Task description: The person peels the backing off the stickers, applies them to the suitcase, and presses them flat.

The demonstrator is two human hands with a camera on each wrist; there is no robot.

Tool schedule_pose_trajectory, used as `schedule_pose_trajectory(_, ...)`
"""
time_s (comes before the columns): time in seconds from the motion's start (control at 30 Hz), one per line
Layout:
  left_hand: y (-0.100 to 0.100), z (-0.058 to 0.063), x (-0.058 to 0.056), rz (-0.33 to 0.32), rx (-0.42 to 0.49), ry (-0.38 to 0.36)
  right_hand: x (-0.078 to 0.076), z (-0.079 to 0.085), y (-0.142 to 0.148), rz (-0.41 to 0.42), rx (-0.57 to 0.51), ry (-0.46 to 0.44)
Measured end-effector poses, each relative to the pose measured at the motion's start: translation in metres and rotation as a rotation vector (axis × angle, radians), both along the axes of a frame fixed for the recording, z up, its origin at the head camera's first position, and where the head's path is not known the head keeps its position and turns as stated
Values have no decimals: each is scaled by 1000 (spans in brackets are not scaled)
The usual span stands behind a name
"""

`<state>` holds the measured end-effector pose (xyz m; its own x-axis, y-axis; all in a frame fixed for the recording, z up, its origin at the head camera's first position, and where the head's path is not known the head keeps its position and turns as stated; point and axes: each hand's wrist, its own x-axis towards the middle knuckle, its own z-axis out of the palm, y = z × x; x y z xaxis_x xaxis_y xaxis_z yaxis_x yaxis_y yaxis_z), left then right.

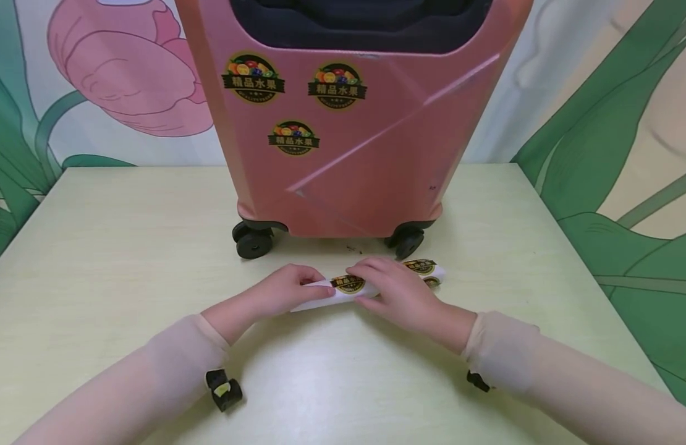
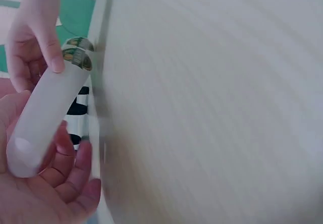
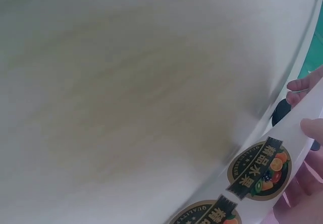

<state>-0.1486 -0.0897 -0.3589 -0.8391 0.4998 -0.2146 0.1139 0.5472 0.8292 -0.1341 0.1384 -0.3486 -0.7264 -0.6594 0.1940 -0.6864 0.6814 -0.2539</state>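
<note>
Fingers curled round the roll: left hand pinched one end, right hand gripped nearer the other! Stickers showed on its white paper, over the table, just before the case, whose front wore three more stickers.

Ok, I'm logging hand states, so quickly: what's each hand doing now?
Left hand: holding the sticker sheet near its left end.
Right hand: holding the same sheet, farther right.
</note>
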Motion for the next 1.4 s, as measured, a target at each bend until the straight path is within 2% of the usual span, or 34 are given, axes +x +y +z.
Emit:
schedule_pose_trajectory(0.13, -1, -3, -1, 18, 110, -107, 2, 0, 0, 14, -15, 23)
schedule_pose_trajectory(0.47, 0, -4, 0, 107, 219, -268, 4, 0, 0, 72, -139, 88)
schedule_pose_trajectory(0.6, 2, -3, 2, 96, 283, -324, 4, -1, -1, 107, -161, 120)
schedule_pose_trajectory(0.73, 4, -1, 5, 69, 328, -375, 4, -2, -3, 96, -159, 132)
schedule_pose_trajectory(0.93, 7, -1, 8, 40, 391, -413, 5, -2, -4, 86, -262, 115)
schedule_pose_trajectory(1.17, 8, 1, 10, 62, 413, -431, 1, -5, -2, 105, -426, 57)
schedule_pose_trajectory(1.4, 9, 1, 11, 57, 450, -476, 2, -10, -1, 88, -513, -25)
